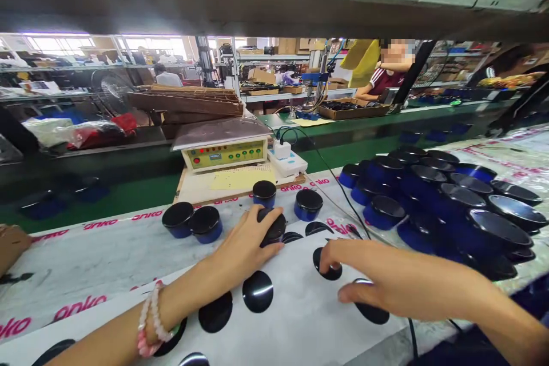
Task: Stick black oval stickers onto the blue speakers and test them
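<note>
your left hand (242, 240) is grasping one dark round piece (273, 229), with the fingers over its top and the thumb at its near side. this piece is at the far edge of the white sheet (295, 309), in the middle of your view. your right hand (394, 277) is released, with the index finger and the thumb spread apart. the index fingertip is at one black disc (317, 260) on the sheet; i cannot tell if it presses the disc or only is above it. the thumb is over a second black disc (374, 313). more discs (258, 291) lie on the sheet, near your left forearm. beyond your left hand, four blue pieces with black tops (206, 224) stand upright on the printed covering (98, 251). at the right, many similar pieces are crowded in a large group (429, 200). behind, there is a control box (225, 154), and just beside it a white power strip (288, 163).
</note>
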Available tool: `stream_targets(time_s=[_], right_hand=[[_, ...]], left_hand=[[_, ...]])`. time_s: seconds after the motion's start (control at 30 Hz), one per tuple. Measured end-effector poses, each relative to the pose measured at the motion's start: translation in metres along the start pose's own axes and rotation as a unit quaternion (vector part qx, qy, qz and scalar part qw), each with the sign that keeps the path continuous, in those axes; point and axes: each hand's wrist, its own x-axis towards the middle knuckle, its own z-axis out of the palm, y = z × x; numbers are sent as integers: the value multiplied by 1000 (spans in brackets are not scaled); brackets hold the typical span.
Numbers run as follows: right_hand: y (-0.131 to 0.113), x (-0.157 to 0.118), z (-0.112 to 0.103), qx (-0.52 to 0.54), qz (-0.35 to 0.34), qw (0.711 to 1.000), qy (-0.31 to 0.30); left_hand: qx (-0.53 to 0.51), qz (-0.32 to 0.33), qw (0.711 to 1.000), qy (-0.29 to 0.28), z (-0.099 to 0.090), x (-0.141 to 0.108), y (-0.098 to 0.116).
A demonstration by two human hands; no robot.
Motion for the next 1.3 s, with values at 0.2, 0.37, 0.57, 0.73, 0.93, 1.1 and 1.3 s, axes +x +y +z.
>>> stream_targets(time_s=[0.2,0.37,0.57,0.73,0.93,1.1,1.3], right_hand=[[23,28,28,10,-77,997,3],[32,43,20,-1,-102,994,-31],[48,36,20,8,-107,994,-13],[48,40,16,-18,-167,985,-28],[36,52,7,-60,-203,975,-61],[32,60,2,-89,-209,971,-74],[28,53,-5,-88,-207,973,-55]], left_hand=[[-149,32,988,41,30,-4,7],[-184,2,979,84,54,17,-3],[-198,-32,974,106,54,16,-4],[-199,-53,972,113,51,15,-3],[-196,-43,975,99,45,10,-8],[-190,-41,977,91,44,7,-10],[-185,-39,978,89,43,5,-11]])
